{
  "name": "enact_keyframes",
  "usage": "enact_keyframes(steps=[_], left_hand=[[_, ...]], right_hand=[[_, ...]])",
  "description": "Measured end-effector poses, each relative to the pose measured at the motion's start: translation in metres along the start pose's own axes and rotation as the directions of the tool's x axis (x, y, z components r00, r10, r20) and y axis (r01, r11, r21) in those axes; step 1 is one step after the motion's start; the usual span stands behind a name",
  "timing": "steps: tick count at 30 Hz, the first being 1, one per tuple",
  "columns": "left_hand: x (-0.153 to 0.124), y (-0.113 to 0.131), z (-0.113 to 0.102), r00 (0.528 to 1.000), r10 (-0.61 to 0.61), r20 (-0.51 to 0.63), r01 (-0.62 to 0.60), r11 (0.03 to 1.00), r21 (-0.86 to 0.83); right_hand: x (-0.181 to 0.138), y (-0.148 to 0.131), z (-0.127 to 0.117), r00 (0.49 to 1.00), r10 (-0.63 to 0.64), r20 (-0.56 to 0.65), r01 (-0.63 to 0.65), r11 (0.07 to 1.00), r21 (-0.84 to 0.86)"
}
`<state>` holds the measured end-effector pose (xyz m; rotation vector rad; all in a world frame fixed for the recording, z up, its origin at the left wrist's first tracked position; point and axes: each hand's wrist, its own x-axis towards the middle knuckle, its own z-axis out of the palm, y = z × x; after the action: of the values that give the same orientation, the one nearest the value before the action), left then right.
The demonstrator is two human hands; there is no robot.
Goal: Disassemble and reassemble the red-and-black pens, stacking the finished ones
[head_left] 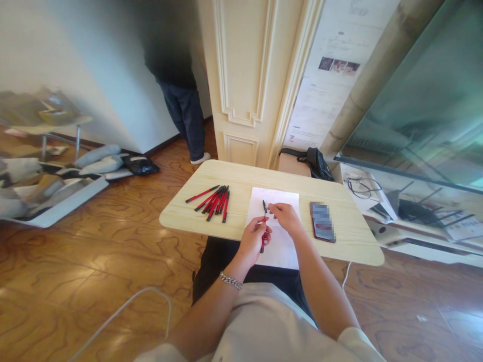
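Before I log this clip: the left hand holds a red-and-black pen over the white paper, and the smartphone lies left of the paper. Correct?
No: the head view shows the smartphone right of the white paper, not left. The left hand does hold a red-and-black pen over the paper.

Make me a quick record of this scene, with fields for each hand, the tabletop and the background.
Left hand: holds a red-and-black pen
Right hand: fingertips near the pen's upper end; contact unclear
Beneath hands: white paper
Table, left: loose pile of similar pens
Table, right: phone
Background: person standing beyond the table
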<state>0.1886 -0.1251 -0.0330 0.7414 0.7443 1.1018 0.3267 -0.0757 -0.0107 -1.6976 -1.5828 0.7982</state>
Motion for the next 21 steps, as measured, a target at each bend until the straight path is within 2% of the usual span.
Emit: enact_keyframes(steps=[2,4,11,15,16,18,21], left_hand=[[0.0,-0.002,0.002,1.0,0.003,0.002,-0.003,1.0,0.005],[0.0,-0.004,0.004,1.0,-0.004,0.005,0.004,1.0,0.015],[-0.001,-0.003,0.008,1.0,-0.014,0.013,0.014,0.999,0.036],[-0.001,-0.004,0.007,1.0,-0.027,0.008,0.026,0.998,0.058],[-0.002,-0.004,0.007,0.999,-0.032,0.005,0.032,0.998,0.061],[-0.002,-0.005,0.007,0.999,-0.041,-0.001,0.041,0.998,0.055],[-0.002,-0.004,0.007,0.998,-0.057,-0.013,0.057,0.998,0.024]], right_hand=[[-0.01,0.001,0.0,0.997,-0.021,0.075,0.007,0.984,0.18],[-0.016,0.001,0.0,0.994,-0.037,0.099,0.009,0.963,0.269],[-0.013,0.0,-0.005,0.992,-0.019,0.122,-0.021,0.948,0.318],[0.007,0.005,-0.013,0.996,0.082,0.025,-0.086,0.928,0.363],[0.014,0.007,-0.016,0.993,0.116,-0.007,-0.108,0.94,0.325],[0.026,0.012,-0.02,0.982,0.18,-0.059,-0.17,0.975,0.146],[0.037,0.017,-0.021,0.973,0.215,-0.081,-0.222,0.97,-0.095]])
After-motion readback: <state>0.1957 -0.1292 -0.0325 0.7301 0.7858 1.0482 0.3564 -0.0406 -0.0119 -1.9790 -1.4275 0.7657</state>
